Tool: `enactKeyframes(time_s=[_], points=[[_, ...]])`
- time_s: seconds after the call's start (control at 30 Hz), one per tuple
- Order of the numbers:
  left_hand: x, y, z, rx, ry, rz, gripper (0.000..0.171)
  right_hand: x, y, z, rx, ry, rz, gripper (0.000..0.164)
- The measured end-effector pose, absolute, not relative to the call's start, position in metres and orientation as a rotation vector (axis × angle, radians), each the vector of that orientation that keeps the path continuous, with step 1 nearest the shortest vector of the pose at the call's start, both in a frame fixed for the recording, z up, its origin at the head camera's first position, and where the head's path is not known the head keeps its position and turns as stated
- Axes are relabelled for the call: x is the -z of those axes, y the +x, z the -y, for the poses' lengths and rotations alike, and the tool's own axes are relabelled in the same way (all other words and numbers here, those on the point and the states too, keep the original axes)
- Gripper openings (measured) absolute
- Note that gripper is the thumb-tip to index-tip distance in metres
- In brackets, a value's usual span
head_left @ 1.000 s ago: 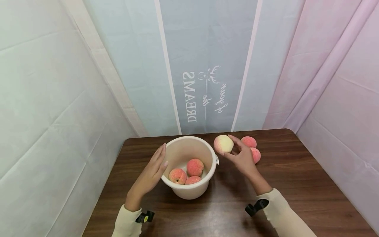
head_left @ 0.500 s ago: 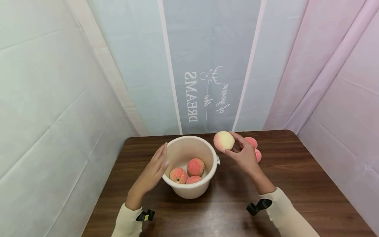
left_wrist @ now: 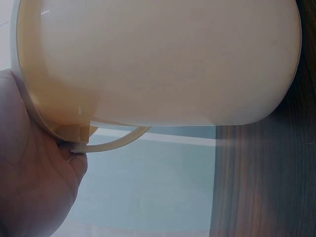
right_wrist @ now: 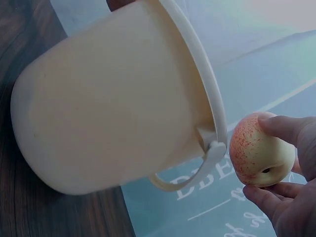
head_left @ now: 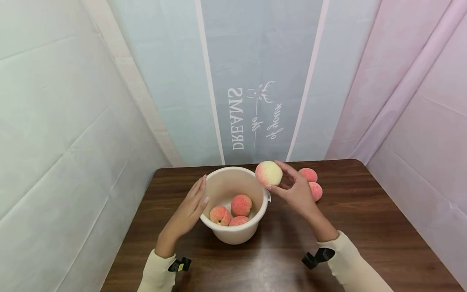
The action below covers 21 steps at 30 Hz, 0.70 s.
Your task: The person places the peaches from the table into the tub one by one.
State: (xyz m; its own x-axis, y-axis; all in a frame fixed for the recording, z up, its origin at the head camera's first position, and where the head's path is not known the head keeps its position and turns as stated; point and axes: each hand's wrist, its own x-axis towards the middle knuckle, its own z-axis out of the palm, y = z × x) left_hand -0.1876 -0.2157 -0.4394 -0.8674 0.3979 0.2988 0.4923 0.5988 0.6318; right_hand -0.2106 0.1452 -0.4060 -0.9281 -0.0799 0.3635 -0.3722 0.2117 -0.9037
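A cream bucket [head_left: 233,237] stands on the table with several red-orange peaches [head_left: 241,205] at its bottom. My right hand [head_left: 297,194] pinches a pale yellow and pink peach [head_left: 269,173] between thumb and fingers, up at the bucket's right rim. In the right wrist view this peach [right_wrist: 256,148] shows a small dark hole, and the bucket's rim and handle [right_wrist: 187,182] are just beside it. My left hand [head_left: 186,211] rests against the left rim with its fingers straight; in the left wrist view the palm [left_wrist: 34,173] lies along the rim by the handle's end.
Two pinkish-red peaches, the rear one [head_left: 308,174] and the front one [head_left: 315,191], lie on the dark wooden table [head_left: 365,227] right of the right hand. A printed cloth backdrop [head_left: 262,48] hangs behind the table's far edge, with pale cloth walls on both sides.
The right hand first lifted slightly and moved right with the peach, then shifted left until the peach came over the bucket's right rim. The left hand stays at the left rim.
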Motion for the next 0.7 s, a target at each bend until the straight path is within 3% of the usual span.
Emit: enactKeyframes(time_s=[0.7], points=[[0.439,-0.189,0.216,1.121,-0.744,2.686,0.064,0.400,-0.199,-0.121,-1.831,0.500,2.311,0.074]])
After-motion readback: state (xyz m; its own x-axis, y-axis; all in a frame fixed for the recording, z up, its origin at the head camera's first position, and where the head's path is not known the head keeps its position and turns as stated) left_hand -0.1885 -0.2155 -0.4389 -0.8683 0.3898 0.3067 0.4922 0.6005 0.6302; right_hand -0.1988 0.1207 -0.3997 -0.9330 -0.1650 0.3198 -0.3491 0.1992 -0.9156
